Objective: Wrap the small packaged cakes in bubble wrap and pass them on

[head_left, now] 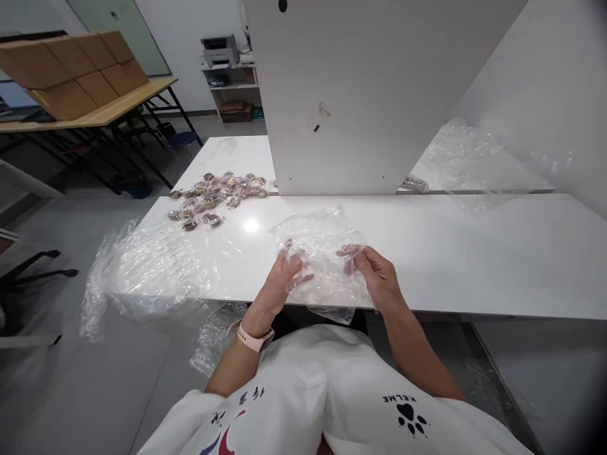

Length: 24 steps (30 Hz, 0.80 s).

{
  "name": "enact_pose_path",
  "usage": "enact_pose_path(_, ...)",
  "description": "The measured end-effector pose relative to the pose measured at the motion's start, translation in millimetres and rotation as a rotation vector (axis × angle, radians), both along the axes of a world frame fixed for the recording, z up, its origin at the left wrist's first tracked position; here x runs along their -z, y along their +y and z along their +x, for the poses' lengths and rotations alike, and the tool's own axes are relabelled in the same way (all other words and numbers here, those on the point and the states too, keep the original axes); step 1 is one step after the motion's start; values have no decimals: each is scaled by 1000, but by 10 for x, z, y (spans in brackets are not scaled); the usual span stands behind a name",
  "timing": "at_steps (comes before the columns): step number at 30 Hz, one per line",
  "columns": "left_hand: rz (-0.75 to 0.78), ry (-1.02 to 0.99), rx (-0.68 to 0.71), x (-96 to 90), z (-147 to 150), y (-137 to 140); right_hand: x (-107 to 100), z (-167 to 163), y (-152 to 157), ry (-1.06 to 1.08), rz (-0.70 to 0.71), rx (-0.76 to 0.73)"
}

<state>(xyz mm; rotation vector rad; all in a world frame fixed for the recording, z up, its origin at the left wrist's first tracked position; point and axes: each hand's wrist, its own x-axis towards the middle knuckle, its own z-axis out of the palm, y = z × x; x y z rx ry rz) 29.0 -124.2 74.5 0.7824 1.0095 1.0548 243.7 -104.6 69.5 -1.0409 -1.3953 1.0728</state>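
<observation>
Head: clear plastic [327, 253] between both hands [281, 276] [380, 278]

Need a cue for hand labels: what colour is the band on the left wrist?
Pale pink wristband, seen in the head view.

Two bare hands at near edge of white table [474, 253], both on a clear plastic bag [327, 230]. Left hand [281, 273]: fingers spread, seen through the film; pink watch band [250, 339] on wrist. Right hand [380, 273]: thumb and fingers pinching bag's right side. Left on table: small wrapped items [215, 193], loose heap; nearer, stack of clear plastic bags [154, 262] hanging over the edge. White panel [351, 114] stands upright beyond the hands. Far right: crumpled clear plastic [467, 155]. Far left: cardboard boxes [85, 79] on wooden table [118, 110]; printer [220, 50] on shelf [232, 86], right of them.
</observation>
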Motion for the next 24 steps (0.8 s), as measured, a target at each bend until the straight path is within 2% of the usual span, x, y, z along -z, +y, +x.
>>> enact_pose_path(2,-48,110,99,52,-67,-16,58,23,-5,-28,-21,8)
enact_pose_path(3,-50,189,104,72,-114,-18,90,74,6,-48,-29,50)
enact_pose_path(6,-13,332,-35,40,-299,-2,172,327,76,-153,5,299)
enact_pose_path(8,30,286,-137,-64,-419,25,175,503,107,-260,138,465)
enact_pose_path(10,125,227,-226,-207,-507,57,93,631,77,-356,365,566)
enact_pose_path(12,265,217,-319,-341,-565,85,-76,718,-28,-399,591,552)
enact_pose_path(13,331,228,-350,-388,-590,94,-177,758,-101,-414,657,462)
enact_pose_path(14,384,248,-364,-417,-617,100,-276,802,-177,-435,678,308)
enact_pose_path(16,430,311,-325,-402,-682,102,-408,911,-304,-468,579,-81)
enact_pose_path(17,423,347,-281,-360,-719,99,-419,974,-337,-466,472,-223)
enact_pose_path(18,399,380,-233,-297,-757,93,-383,1038,-342,-449,345,-281)
enact_pose_path(19,363,408,-186,-219,-794,85,-301,1100,-319,-410,211,-247)
enact_pose_path(22,217,442,-107,28,-871,49,135,1222,-126,-238,-165,120)
enact_pose_path(24,125,397,-94,136,-880,16,450,1209,9,-196,-356,291)
